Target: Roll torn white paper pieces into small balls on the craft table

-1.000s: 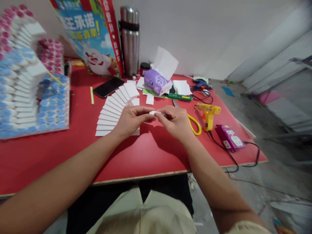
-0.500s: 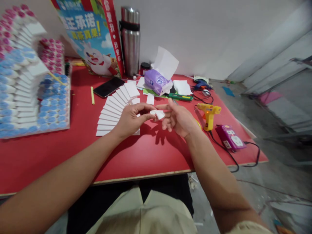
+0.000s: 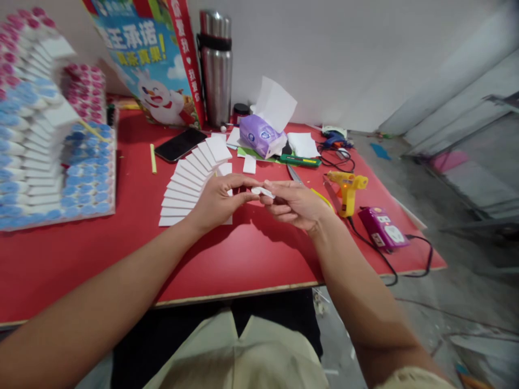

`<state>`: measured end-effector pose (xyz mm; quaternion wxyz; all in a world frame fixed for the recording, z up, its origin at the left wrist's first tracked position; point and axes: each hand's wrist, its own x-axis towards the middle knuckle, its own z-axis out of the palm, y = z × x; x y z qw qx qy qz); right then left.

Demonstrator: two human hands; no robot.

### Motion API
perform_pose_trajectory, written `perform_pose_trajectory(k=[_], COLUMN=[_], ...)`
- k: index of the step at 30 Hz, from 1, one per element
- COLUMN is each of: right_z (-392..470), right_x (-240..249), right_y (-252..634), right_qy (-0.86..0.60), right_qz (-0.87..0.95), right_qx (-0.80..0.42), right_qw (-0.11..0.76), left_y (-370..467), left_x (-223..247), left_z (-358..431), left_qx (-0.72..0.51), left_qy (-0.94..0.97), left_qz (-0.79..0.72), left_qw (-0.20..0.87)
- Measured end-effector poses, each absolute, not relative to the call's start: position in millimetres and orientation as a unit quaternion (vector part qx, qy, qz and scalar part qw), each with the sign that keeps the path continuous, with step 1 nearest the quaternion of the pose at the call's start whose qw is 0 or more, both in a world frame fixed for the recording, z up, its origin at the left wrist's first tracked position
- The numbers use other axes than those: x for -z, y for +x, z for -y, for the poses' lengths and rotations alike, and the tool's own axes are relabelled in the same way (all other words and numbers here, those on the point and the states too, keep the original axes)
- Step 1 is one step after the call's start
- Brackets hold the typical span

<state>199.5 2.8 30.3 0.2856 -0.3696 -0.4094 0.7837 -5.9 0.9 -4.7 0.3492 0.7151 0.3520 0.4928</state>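
Two hands (image 3: 214, 199) (image 3: 298, 201) on one white strip (image 3: 263, 192)

A craft model (image 3: 91, 181) sits at the left of the table (image 3: 243, 265). Toward the wall (image 3: 344, 70), a flask (image 3: 218, 81) stands right of a carton (image 3: 152, 59), with a phone (image 3: 181, 145) before both. Fanned strips (image 3: 184, 186) lie before the phone. A paper piece (image 3: 263, 192) is between the left hand (image 3: 217, 199) and right hand (image 3: 300, 202), right of the strips. Farther right, a glue gun (image 3: 347, 190) sits behind and left of a socket box (image 3: 381, 227).

Soft shadows, blurry right edge.
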Motion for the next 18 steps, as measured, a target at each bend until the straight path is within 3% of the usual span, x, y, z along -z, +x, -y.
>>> perform_pose_trajectory(k=[4,9,18], right_z=[-1.2,3.8,11.3], right_x=[-29.3,-28.5,-21.1], right_y=[199.4,192.1,184.4], right_qy=[-0.389,-0.446,-0.514], right_qz=[0.446,0.541,0.705], right_qx=[-0.738,-0.585,-0.267], right_qw=[0.324,0.408,0.41], left_y=[-6.0,-5.4,-1.9], left_x=[5.1,5.4,8.9], left_z=[-1.6,-2.2,-1.2], left_qx=[-0.496,-0.501,-0.519], left_qy=[0.695,0.673,0.61], left_qz=[-0.377,-0.386,-0.386], left_qw=[0.359,0.383,0.458])
